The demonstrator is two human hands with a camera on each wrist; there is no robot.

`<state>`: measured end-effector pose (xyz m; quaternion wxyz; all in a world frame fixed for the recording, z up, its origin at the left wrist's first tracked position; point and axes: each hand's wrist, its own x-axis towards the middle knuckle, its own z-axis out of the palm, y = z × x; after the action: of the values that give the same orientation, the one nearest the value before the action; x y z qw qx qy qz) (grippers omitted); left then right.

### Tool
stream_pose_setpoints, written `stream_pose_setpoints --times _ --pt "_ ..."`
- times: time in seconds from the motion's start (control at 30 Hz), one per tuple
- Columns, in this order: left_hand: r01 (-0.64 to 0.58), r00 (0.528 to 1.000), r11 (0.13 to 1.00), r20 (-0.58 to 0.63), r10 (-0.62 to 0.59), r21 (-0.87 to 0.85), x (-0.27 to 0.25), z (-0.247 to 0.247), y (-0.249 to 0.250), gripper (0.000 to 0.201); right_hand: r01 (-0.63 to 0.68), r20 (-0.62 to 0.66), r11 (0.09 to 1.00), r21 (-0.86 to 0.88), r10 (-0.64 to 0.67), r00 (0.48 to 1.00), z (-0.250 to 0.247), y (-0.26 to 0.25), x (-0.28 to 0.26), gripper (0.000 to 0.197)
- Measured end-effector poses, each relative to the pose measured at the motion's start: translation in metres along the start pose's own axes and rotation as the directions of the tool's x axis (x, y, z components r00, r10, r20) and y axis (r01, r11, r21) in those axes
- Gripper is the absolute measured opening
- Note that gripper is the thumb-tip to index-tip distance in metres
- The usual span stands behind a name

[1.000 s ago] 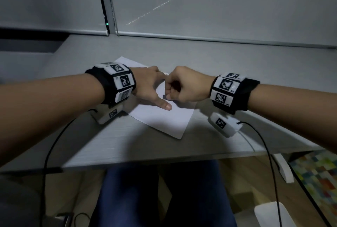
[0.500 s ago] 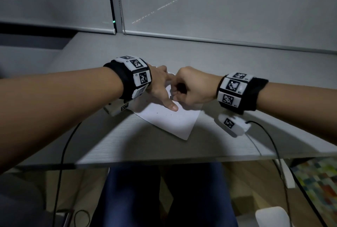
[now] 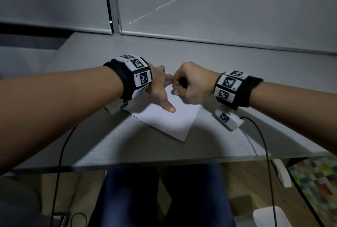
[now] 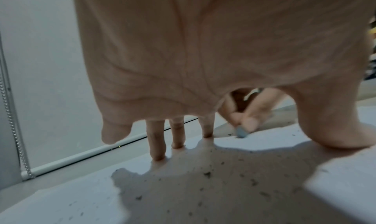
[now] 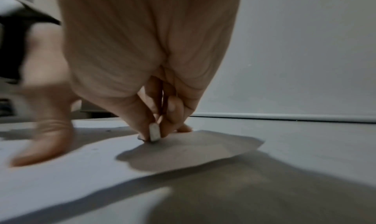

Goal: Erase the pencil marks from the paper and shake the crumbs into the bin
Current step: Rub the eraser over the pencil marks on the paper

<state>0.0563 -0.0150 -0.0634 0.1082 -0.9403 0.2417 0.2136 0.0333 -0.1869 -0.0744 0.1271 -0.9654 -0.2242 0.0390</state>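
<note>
Fingers of the right hand [image 3: 193,82] pinch a small eraser [image 5: 154,132] against the paper [image 3: 171,117]; the left hand [image 3: 160,88] presses it, spread flat, onto the desk [image 3: 127,146].

Both forearms reach in from 8 and 4 o'clock, each wrist wearing a black band. The left hand [image 3: 160,88] is spread, fingertips [image 4: 157,155] planted downward, thumb stretched toward 5 o'clock. The right hand [image 3: 191,84] is curled in a fist, thumb and fingers [image 5: 173,115] pinching together, knuckles up.
</note>
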Motion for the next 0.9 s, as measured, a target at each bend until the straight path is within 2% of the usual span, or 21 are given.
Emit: stream_pose_setpoints --times 0.13,0.33,0.6,0.8,0.9 --pt "0.011 1.0 1.0 -0.001 -0.011 0.018 -0.001 0.0 0.001 0.119 -0.016 -0.045 1.0 -0.024 0.015 0.999 -0.002 0.002 0.009 0.013" --pt "-0.001 1.0 1.0 0.002 0.001 0.003 0.0 0.001 0.002 0.123 0.064 0.069 0.997 0.041 -0.066 0.995 0.005 -0.009 -0.022 0.008" --pt "0.008 0.999 1.0 0.04 -0.008 -0.002 0.0 -0.003 0.003 0.119 -0.067 -0.054 0.998 -0.016 0.066 0.996 -0.002 0.015 0.015 0.011" --pt "0.003 0.999 1.0 0.032 -0.002 -0.015 0.004 0.001 0.001 0.127 0.046 0.087 0.997 0.055 -0.05 0.995 0.003 0.001 -0.022 0.008" --pt "0.004 1.0 1.0 0.026 -0.004 0.0 0.003 0.001 0.002 0.128 0.023 0.043 0.999 0.044 -0.025 0.999 0.0 0.006 -0.017 0.009"
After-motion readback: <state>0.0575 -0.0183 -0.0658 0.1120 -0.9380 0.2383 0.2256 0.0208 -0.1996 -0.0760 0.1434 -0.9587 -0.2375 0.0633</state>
